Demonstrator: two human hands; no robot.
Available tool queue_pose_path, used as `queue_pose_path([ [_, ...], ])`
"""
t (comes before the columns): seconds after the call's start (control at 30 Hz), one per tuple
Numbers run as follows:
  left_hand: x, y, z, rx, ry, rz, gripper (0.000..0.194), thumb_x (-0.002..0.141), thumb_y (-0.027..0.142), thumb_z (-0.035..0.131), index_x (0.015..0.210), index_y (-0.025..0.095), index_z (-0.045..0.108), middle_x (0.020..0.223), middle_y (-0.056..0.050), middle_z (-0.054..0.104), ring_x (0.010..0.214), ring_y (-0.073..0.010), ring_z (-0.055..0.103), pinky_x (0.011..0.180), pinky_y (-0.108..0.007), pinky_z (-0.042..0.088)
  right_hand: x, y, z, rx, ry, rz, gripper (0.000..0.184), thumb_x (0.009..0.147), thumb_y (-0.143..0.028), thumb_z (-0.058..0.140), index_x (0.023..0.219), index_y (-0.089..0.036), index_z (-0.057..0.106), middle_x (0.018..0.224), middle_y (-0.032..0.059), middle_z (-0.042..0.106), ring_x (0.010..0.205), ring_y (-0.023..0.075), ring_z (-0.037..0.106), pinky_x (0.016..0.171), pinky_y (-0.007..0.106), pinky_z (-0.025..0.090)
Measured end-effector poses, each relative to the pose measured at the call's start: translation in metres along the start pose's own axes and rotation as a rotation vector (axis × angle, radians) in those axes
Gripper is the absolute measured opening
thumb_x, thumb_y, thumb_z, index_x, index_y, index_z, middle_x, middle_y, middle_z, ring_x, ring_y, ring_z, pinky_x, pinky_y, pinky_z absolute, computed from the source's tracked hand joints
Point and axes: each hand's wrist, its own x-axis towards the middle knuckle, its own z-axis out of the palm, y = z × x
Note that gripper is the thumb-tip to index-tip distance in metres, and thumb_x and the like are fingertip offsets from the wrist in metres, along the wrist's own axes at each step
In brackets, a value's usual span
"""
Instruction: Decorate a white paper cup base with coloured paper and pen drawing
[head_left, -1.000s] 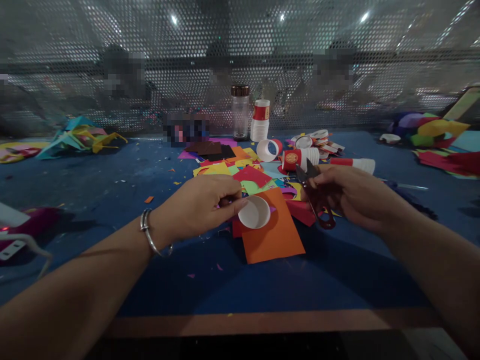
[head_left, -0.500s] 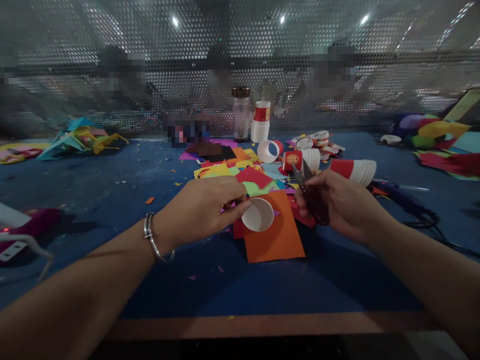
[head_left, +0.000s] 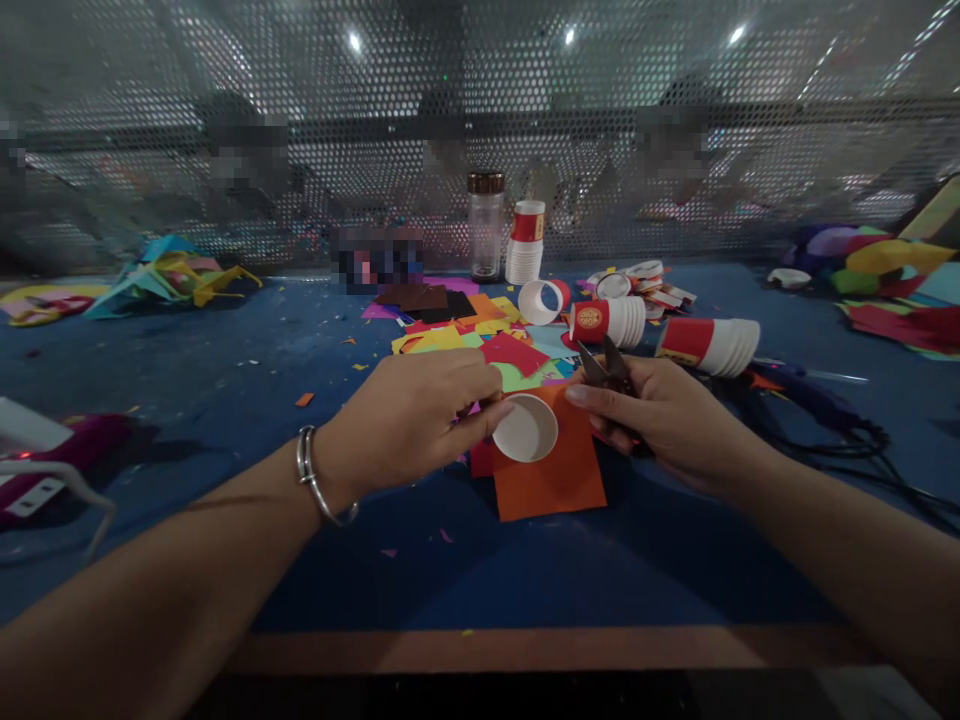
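Between thumb and fingers, my left hand (head_left: 439, 415) pinches the rim of a white paper cup (head_left: 525, 428), whose open mouth faces me. Behind and below the cup lies a sheet of orange paper (head_left: 555, 490) on the blue table. Just right of the cup, my right hand (head_left: 645, 405) is closed around dark scissors (head_left: 611, 370). Their blades point up and away from me, slightly apart, and the handles are mostly hidden in my palm. Scraps of coloured paper (head_left: 514, 355) lie beyond both hands.
Stacked red-and-white paper cups (head_left: 709, 345) lie on their sides at right, near a blue tool with a cable (head_left: 825, 405). A glass bottle (head_left: 486, 235) and a cup stack (head_left: 525, 245) stand at the back. A purple power strip (head_left: 67, 460) sits left. A perforated screen (head_left: 480, 110) rises behind.
My right hand has moved left toward the cup and turned, its grip on the scissors shifting so the handles vanish into the palm. My left hand and the cup have shifted slightly right.
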Motion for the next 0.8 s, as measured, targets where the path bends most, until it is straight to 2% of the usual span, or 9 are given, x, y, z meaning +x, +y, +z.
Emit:
queue_pose_path([
  [0.07,0.001,-0.002,0.001,-0.065,0.041,-0.050,0.030,0.100,0.041,0.051,0.083,0.019,0.061,0.082,-0.002,0.066,0.074,-0.0151,0.057,0.065,-0.029,0.039,0.000,-0.001,-0.001,0.001,0.015,-0.022,0.045,0.070,-0.052,0.085,0.073,-0.016,0.058,0.052,-0.0065,0.054,0.040,0.0034,0.043,0.038,0.018,0.031],
  [0.13,0.003,-0.005,0.004,-0.192,0.108,-0.156,0.027,0.095,0.045,0.060,0.099,0.019,0.062,0.096,-0.004,0.069,0.086,-0.0174,0.063,0.075,-0.031,0.046,-0.002,-0.002,-0.002,0.015,0.031,-0.036,0.047,0.069,-0.054,0.085,0.072,-0.017,0.056,0.051,-0.0066,0.054,0.039,0.0035,0.044,0.036,0.018,0.032],
  [0.2,0.005,-0.010,0.009,-0.376,0.139,-0.292,0.046,0.089,0.048,0.067,0.122,0.019,0.055,0.118,-0.009,0.067,0.104,-0.0204,0.064,0.088,-0.034,0.050,-0.003,-0.004,-0.004,0.042,0.044,-0.044,0.048,0.068,-0.053,0.086,0.073,-0.017,0.056,0.050,-0.0071,0.054,0.038,0.0037,0.044,0.035,0.017,0.032],
  [0.27,0.007,-0.014,0.013,-0.573,0.080,-0.408,0.066,0.085,0.048,0.072,0.138,0.019,0.045,0.134,-0.013,0.061,0.119,-0.0230,0.061,0.098,-0.038,0.050,-0.004,-0.004,-0.005,0.073,0.047,-0.051,0.046,0.069,-0.052,0.087,0.077,-0.017,0.058,0.050,-0.0078,0.053,0.038,0.0040,0.045,0.035,0.017,0.033],
  [0.37,0.009,-0.018,0.016,-0.856,-0.067,-0.532,0.080,0.078,0.040,0.078,0.144,0.018,0.038,0.139,-0.017,0.058,0.125,-0.0252,0.059,0.102,-0.041,0.049,-0.004,-0.003,-0.007,0.110,0.053,-0.073,0.044,0.070,-0.050,0.086,0.082,-0.017,0.060,0.050,-0.0083,0.053,0.038,0.0039,0.044,0.035,0.016,0.033],
  [0.43,0.010,-0.018,0.016,-1.032,-0.148,-0.572,0.078,0.074,0.032,0.082,0.140,0.017,0.043,0.134,-0.016,0.062,0.121,-0.0246,0.062,0.100,-0.040,0.049,-0.004,-0.002,-0.008,0.125,0.059,-0.093,0.044,0.070,-0.051,0.086,0.082,-0.016,0.061,0.050,-0.0080,0.054,0.039,0.0035,0.044,0.036,0.016,0.033],
  [0.53,0.011,-0.015,0.014,-1.221,-0.195,-0.602,0.057,0.070,0.020,0.084,0.122,0.018,0.060,0.121,-0.009,0.070,0.112,-0.0204,0.065,0.096,-0.035,0.050,-0.004,-0.003,-0.008,0.136,0.063,-0.106,0.047,0.068,-0.052,0.087,0.082,-0.015,0.061,0.053,-0.0072,0.055,0.040,0.0028,0.046,0.036,0.016,0.033],
  [0.67,0.012,-0.010,0.015,-1.361,-0.122,-0.669,0.036,0.064,0.011,0.086,0.096,0.018,0.072,0.100,-0.002,0.074,0.094,-0.0142,0.066,0.087,-0.028,0.051,-0.004,-0.004,-0.008,0.138,0.061,-0.107,0.049,0.066,-0.055,0.088,0.080,-0.016,0.061,0.052,-0.0079,0.054,0.040,0.0026,0.046,0.036,0.016,0.033],
  [0.8,0.012,-0.010,0.018,-1.404,-0.051,-0.680,0.026,0.065,0.012,0.086,0.088,0.016,0.074,0.089,0.000,0.073,0.082,-0.0102,0.064,0.078,-0.023,0.050,-0.004,-0.004,-0.008,0.118,0.056,-0.113,0.046,0.070,-0.053,0.086,0.079,-0.016,0.061,0.052,-0.0074,0.054,0.040,0.0030,0.046,0.037,0.016,0.032],
])
